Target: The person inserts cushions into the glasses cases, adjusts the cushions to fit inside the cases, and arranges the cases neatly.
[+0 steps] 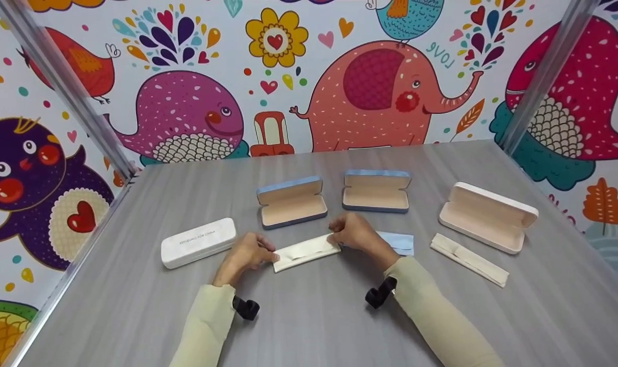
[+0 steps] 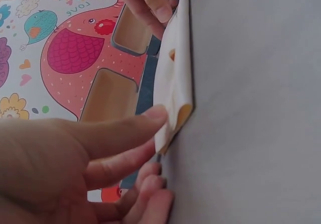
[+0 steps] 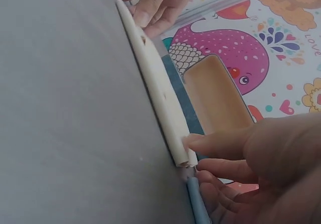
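A folded cream cloth (image 1: 308,253) lies lengthwise between the two hands, in a long narrow strip. My left hand (image 1: 247,254) pinches its left end, with the thumb on top in the left wrist view. At the other end my right hand (image 1: 355,232) pinches the cloth between thumb and fingers. Small gaps show along the fold of the cloth (image 3: 163,91) in the right wrist view. Just behind the cloth stands an open blue glasses case (image 1: 294,210) with a beige lining. To the left of my left hand is a closed white glasses case (image 1: 199,243).
A second open blue glasses case (image 1: 375,199) stands behind my right hand. Partly hidden by the right forearm lies a folded blue cloth (image 1: 404,242). Farther right are an open white glasses case (image 1: 485,224) and another folded cream cloth (image 1: 469,260). A patterned wall borders the grey table (image 1: 309,321).
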### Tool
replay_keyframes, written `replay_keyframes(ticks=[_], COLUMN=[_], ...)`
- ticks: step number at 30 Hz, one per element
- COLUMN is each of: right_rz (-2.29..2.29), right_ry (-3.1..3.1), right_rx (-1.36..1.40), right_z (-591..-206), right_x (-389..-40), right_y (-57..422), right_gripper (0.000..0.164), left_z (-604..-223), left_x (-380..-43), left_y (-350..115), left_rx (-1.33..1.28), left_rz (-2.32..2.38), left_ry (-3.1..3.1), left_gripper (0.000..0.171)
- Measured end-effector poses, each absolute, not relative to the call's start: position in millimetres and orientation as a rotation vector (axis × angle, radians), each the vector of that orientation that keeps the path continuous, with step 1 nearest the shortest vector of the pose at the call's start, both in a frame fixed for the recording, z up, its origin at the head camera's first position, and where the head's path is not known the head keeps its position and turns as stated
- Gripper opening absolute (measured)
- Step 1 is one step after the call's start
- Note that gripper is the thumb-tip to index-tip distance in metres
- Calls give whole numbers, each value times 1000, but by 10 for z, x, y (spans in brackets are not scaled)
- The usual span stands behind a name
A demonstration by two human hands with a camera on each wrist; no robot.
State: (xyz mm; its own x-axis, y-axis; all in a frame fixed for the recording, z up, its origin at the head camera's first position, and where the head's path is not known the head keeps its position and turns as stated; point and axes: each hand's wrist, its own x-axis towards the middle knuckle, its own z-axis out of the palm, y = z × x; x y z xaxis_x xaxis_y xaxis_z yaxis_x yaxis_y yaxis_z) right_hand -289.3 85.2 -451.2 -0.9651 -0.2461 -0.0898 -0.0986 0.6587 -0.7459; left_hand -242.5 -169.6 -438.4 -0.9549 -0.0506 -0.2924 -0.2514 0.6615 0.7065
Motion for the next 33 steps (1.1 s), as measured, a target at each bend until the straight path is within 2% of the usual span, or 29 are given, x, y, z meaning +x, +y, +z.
replay_keyframes(ticks=[5, 13, 21, 27, 33], right_rz=[-1167, -1178, -1269, -1475, -1665], right_ry=[2726, 2676, 2584, 2351, 2237], right_rx=[-331, -325, -384, -260, -217], right_z=[-4519, -4494, -4447, -4446, -4449], right_x=[-2873, -2838, -2879, -2924, -2960], right_y=[833, 847, 932, 946, 942], right_gripper=[24, 6, 7, 13, 15], left_z=[-4397, -4384, -4382, -4443, -4452], left_x=[-2404, -2384, -2467, -2510, -2536], left_y=[-1685, -1702, -1840, -1909, -1889], left_rx=[-179, -130, 28, 6, -25], left_rz=[1080, 1061, 1391, 1707, 1891], left_ry=[2730, 2706, 2406, 2087, 1902], left_gripper=[18, 17, 10, 8, 21])
